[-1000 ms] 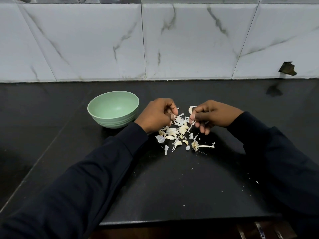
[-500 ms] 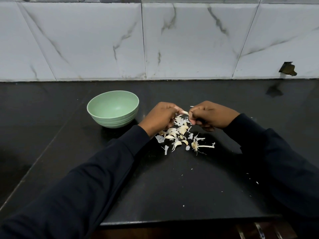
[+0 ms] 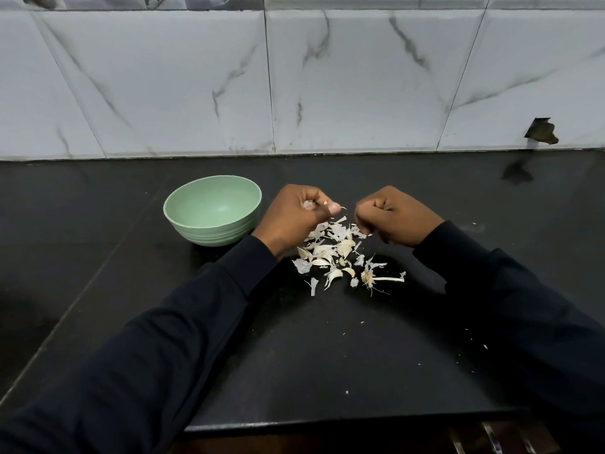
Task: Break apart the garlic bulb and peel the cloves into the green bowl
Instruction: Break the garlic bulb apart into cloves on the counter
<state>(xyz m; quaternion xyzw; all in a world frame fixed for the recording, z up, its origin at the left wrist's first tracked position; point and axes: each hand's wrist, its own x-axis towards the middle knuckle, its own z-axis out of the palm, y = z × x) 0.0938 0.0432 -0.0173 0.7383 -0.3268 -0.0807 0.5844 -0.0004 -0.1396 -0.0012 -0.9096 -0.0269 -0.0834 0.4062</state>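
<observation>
Left fingers [image 3: 334, 208] pinching clove [image 3: 308, 204], black counter [image 3: 327, 355] (skins [image 3: 327, 250] scattered), marble wall [image 3: 360, 77]

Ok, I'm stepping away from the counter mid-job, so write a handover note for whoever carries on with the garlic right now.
Left hand: grips a small pale garlic clove between thumb and fingers, above the pile.
Right hand: fingers curled, nothing visible in it.
Round pale green bowl: on the black stone countertop, left of the hands, no cloves visible inside.
Done: bulb broken apart; the heap of loose cloves and papery skins lies between the hands, the dried root stub at its near edge.
Left: peel the cloves and drop them into the bowl.
</observation>
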